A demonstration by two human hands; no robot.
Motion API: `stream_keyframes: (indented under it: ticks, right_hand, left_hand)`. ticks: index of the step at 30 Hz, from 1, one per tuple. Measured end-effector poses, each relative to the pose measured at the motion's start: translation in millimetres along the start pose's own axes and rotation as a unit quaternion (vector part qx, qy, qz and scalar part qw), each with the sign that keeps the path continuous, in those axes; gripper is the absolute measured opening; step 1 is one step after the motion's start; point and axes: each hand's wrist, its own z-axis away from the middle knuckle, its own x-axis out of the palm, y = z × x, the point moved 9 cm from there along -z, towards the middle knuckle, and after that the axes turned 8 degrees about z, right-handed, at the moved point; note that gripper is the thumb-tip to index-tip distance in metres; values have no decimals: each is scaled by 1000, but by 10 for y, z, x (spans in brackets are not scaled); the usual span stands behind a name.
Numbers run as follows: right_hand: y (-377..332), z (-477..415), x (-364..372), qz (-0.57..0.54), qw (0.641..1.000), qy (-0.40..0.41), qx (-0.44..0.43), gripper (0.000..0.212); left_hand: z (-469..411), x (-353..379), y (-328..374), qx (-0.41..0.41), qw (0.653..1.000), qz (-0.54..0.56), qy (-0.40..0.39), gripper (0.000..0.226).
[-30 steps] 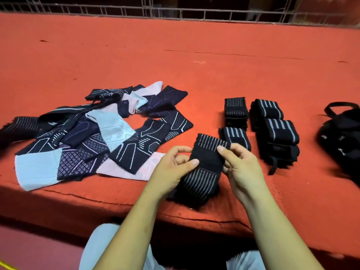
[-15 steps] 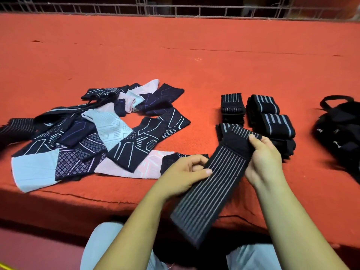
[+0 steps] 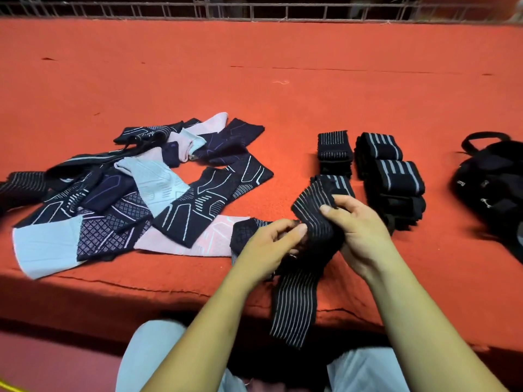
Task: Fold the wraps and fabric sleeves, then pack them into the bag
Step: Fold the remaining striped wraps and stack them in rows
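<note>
Wrap [image 3: 312, 213] just in front of folded stack [image 3: 335, 149], long axis running from stack toward body, loose tail hanging below grip. Left hand [image 3: 266, 247] pinches wrap edge; right hand [image 3: 362, 230] curls over top fold, nearer stack, so it likely places the wrap.

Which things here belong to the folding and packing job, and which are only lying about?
Job: striped wrap in left hand and right hand; folded wraps; unfolded fabric sleeves; black bag.
Not the job: red surface; wire railing; loose thread.
</note>
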Motion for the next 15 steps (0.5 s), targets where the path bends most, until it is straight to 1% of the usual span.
stream_keyframes:
  ticks: [2,4,5,6,8,10,12,15]
  right_hand:
    - [16,55,107,19,999,-26,-16,20]
    - [9,86,105,29,999,-20,-32,21]
    - [3,87,85,28,999,-14,-34,19]
    - [-12,96,78,21,999,-11,-30,18]
    - [-26,117,94,0,1000,-12,-9,14]
    - [-20,122,124,-11,1000,-24,8,8]
    - [-31,112,110,7,1000,-26,12,19]
    - [-28,114,104,13,999,-31,21,36]
  left_hand:
    - [-1,-10,64,32,998,11,46,14]
    - [28,-44,87,61,996,-14,71,38]
    - [21,-66,53,63,995,-27,75,46]
    - [9,-74,24,64,995,-26,72,46]
    - [-25,-95,-31,66,996,-7,67,39]
    - [-47,-136,-83,57,995,2,76,35]
    - [-58,-178,-116,55,995,0,82,33]
    - [-72,-181,-160,46,997,-11,62,41]
